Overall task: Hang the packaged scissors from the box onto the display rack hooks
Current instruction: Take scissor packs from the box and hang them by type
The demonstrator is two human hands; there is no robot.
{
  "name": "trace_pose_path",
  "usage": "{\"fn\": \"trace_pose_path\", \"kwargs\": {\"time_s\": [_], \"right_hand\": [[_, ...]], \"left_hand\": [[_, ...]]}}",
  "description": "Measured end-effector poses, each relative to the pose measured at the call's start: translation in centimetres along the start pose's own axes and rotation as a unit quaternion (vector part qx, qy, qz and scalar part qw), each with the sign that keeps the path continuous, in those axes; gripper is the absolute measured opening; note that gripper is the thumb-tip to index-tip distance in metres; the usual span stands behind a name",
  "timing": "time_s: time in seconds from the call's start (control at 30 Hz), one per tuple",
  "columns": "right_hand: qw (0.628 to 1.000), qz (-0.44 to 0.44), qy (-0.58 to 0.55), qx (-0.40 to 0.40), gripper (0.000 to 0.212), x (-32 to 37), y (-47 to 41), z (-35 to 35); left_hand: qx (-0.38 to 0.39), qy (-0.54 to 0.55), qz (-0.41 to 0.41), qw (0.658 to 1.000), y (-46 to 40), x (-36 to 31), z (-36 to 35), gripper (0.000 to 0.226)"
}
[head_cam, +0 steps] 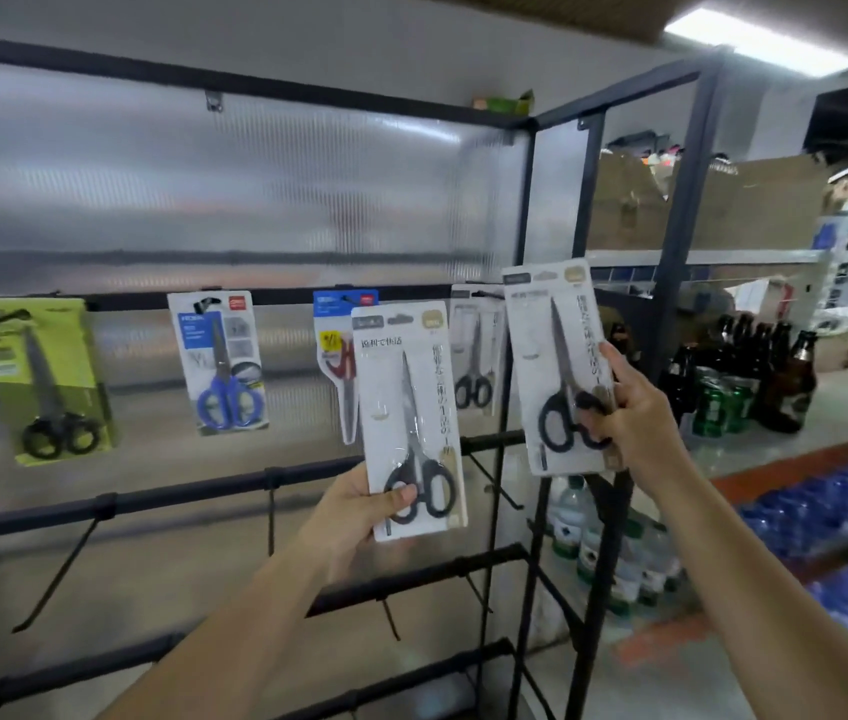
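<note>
my left hand (pixel 354 511) pinches one white pack (pixel 411 418) at the bottom, thumb on the front. my right hand (pixel 629 413) grips a 2nd white pack (pixel 552 366) by its side edge, raised near the hook (pixel 484 294) at the right end of the rack (pixel 526 283). i think the right pack goes first: keep it straight, bring the top hole to the hook tip, then slide back w/o bending the card. count: 2 packs in hands, 4 hang already (green, blue, red, white). empty hooks below: at least 5, rest too blurry. the box is not in view.
</note>
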State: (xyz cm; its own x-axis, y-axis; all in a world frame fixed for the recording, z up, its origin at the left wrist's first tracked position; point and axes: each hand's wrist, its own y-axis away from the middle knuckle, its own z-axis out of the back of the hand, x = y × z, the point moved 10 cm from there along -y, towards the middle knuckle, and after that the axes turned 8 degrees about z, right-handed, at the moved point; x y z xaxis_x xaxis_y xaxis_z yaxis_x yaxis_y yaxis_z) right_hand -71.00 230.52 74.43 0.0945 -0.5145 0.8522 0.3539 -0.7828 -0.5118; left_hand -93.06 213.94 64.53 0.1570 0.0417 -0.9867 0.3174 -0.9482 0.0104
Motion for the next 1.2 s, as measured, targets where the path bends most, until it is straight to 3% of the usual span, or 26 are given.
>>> {"fn": "trace_pose_path", "kwargs": {"time_s": [0.33,0.6,0.93,1.1,1.17,1.2], "right_hand": [[0.997,-0.05,0.0,0.057,0.086,-3.9,-0.9,1.3],[0.996,-0.074,-0.007,0.047,0.083,-5.8,-0.9,2.4],[0.976,-0.025,0.203,0.075,0.077,-4.5,-8.0,-3.7],[0.956,-0.044,0.26,0.126,0.079,-4.7,-9.4,-6.0],[0.944,-0.01,0.312,0.11,0.078,-3.6,-9.1,-5.4],[0.953,0.022,0.287,0.093,0.076,-2.5,-8.5,-5.2]], "left_hand": [[-0.005,-0.015,0.003,1.0,-2.9,0.2,-2.4,0.027],[-0.016,-0.035,0.011,0.999,-4.1,0.0,-2.1,0.017],[-0.045,-0.049,0.012,0.998,-4.9,-1.1,-2.1,0.028],[-0.048,-0.053,0.014,0.997,-5.1,-1.5,-2.4,0.023],[-0.05,-0.05,0.014,0.997,-5.1,-1.5,-2.4,0.022],[-0.05,-0.048,0.012,0.998,-5.1,-1.5,-2.4,0.022]]}}
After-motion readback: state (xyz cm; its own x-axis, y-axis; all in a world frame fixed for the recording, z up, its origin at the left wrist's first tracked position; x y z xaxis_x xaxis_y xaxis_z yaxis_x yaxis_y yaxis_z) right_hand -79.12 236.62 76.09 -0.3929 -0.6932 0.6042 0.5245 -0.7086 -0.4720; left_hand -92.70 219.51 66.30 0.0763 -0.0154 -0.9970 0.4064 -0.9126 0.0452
